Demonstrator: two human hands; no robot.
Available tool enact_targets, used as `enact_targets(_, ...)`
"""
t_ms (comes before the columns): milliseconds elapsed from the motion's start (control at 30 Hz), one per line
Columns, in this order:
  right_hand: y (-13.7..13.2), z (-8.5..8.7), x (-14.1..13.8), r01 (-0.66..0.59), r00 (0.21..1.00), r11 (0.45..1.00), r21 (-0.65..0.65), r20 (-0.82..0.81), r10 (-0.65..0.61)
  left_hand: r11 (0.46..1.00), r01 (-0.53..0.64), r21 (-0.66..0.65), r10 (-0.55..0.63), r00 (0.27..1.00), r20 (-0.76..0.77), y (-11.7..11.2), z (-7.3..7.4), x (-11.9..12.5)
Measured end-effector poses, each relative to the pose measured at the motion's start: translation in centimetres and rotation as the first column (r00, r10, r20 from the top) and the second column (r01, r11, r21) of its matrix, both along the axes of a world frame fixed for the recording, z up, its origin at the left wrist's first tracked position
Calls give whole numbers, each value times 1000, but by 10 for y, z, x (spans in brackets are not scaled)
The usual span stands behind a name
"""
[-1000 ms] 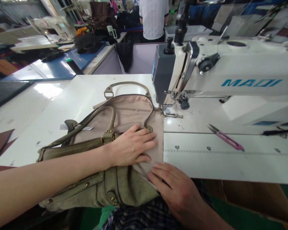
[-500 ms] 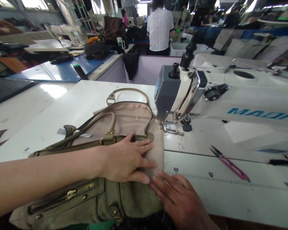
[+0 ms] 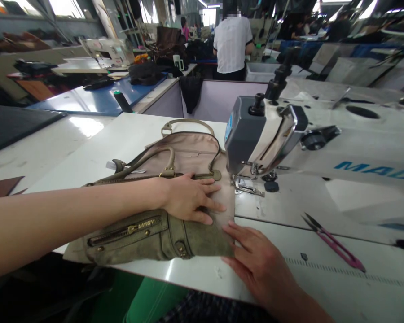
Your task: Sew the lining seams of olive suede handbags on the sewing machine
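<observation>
An olive-green handbag (image 3: pixel 202 240) lies on the white sewing table, its beige lining (image 3: pixel 188 154) exposed around the open zip. It has two rolled handles, brass studs and a zipped front pocket (image 3: pixel 131 229). My left hand (image 3: pixel 191 199) rests flat on the bag near its right end, fingers spread over the lining and green face. At the bag's lower right corner my right hand (image 3: pixel 256 255) has its thumb and fingers around the edge. Just beyond the lining's right edge is the presser foot (image 3: pixel 249 186) of the sewing machine (image 3: pixel 272 139).
Pink-handled thread snips (image 3: pixel 336 246) lie on the table to the right, by a printed ruler scale (image 3: pixel 326 265). Brown pieces (image 3: pixel 3 190) are at the left. A green-topped thread cone (image 3: pixel 121 101) stands behind. A person in a white shirt (image 3: pixel 232 45) stands farther back.
The bag's front part has been drawn up away from me, so the table's front edge shows below it. My right hand has shifted to the bag's corner. The left hand stays spread on it.
</observation>
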State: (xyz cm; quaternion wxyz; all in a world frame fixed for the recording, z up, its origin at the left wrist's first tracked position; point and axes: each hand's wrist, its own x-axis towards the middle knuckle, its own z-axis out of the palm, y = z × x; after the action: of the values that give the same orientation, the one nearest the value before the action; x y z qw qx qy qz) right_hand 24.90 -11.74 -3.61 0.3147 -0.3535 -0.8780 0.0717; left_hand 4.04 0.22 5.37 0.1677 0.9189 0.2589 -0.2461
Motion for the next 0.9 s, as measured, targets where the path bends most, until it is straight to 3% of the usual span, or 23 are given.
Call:
enact_targets(300,36,-5,7,-57,989,995,84,144,45,999,10,34,-12,999,45,39,-10,-2)
enact_targets(467,55,-10,10,-46,998,995,90,52,41,997,8,72,-15,995,102,54,-15,-1)
enact_targets(700,68,-12,5,44,998,999,-17,-37,-44,995,1,97,-22,976,219,81,-30,-6)
enact_targets(800,69,-14,5,44,998,999,-26,-41,-45,981,-9,191,-34,975,220,83,-13,-7)
enact_targets(900,69,-19,6,41,999,999,3,-30,-41,952,-54,302,-6,981,193,50,22,-5)
